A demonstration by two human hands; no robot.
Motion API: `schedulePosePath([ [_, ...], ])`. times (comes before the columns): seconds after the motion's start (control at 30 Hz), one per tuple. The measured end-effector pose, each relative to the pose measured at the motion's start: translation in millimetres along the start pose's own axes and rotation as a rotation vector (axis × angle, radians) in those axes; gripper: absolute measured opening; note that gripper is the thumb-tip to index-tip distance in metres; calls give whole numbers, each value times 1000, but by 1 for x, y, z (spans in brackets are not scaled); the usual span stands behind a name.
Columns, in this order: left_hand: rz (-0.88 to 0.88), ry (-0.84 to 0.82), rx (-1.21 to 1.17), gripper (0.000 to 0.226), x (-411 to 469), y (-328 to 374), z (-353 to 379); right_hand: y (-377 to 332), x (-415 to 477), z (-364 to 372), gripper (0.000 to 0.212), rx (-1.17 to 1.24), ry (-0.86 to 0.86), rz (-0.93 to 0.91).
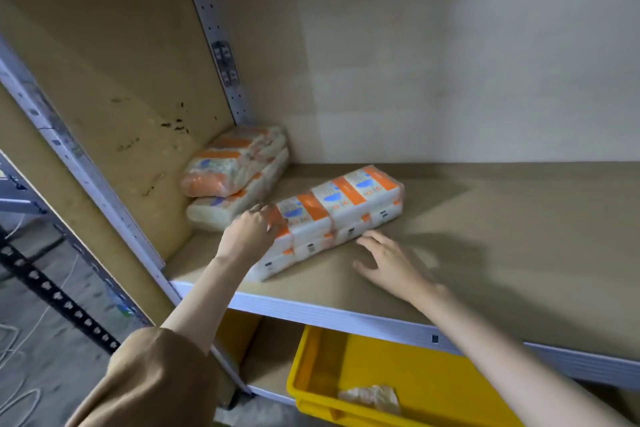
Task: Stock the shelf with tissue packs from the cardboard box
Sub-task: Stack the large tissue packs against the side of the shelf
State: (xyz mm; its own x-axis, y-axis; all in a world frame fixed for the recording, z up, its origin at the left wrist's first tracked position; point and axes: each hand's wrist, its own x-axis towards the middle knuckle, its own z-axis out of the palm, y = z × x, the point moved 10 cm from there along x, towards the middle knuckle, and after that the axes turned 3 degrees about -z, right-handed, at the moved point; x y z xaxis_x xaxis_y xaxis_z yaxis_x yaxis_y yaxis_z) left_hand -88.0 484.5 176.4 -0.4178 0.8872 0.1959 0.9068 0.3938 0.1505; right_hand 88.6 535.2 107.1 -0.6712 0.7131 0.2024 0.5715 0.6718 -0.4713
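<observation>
Brown sleeve [156, 381] at bottom left, nearest the lens, both bare forearms reaching forward from it. Shelf [485, 253]: one tan board, mostly bare to the right. Below it, one yellow bin [298, 357] with one crumpled whitish scrap [370, 397] inside. Tissue stock on the shelf, count three: one long pack [339, 211] lying diagonally near the front edge, three orange-and-white label panels showing on top; two stacked packs in the back-left corner, upper [235, 163] resting on lower [225, 210]. Cardboard box not in view. Hands, two. Left hand [251, 234] on the near end of the long pack, fingers [268, 215] curled over its top corner, gripping. Right hand [391, 263] flat and low over the board just beside the pack's front side, fingers [372, 237] spread and holding nothing; cannot tell if the tips touch the wrap. Judgement: placing step, pack already down but skewed. Next move likely calls for swinging it square and sliding it back beside the corner stack, right hand pushing the long side.
</observation>
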Motion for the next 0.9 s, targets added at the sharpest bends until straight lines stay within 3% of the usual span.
schedulePosePath([
  [0.1, 52, -106, -12, 62, -14, 0, 19, -3, 4, 26, 55, -27, -150, 71],
  [0.2, 117, -154, 138, 87, -19, 1, 29, 1, 5, 36, 62, -37, -206, 118],
  [0.33, 215, 58, 285, 74, -15, 15, 9, 1, 10, 38, 72, -120, -251, 92],
  [0.53, 249, 228, 404, 57, 0, 27, -49, -12, 25, 44, 92, -173, -236, 93],
  [0.6, 204, 243, 381, 53, 12, 21, -74, -18, 36, 45, 100, -193, -191, 81],
  [0.7, 100, 234, 426, 51, 27, 6, -113, -24, 52, 54, 82, -170, -226, 75],
  [0.9, -124, 393, 405, 42, 63, -30, -155, -30, 72, 60, 81, -151, -194, 49],
])
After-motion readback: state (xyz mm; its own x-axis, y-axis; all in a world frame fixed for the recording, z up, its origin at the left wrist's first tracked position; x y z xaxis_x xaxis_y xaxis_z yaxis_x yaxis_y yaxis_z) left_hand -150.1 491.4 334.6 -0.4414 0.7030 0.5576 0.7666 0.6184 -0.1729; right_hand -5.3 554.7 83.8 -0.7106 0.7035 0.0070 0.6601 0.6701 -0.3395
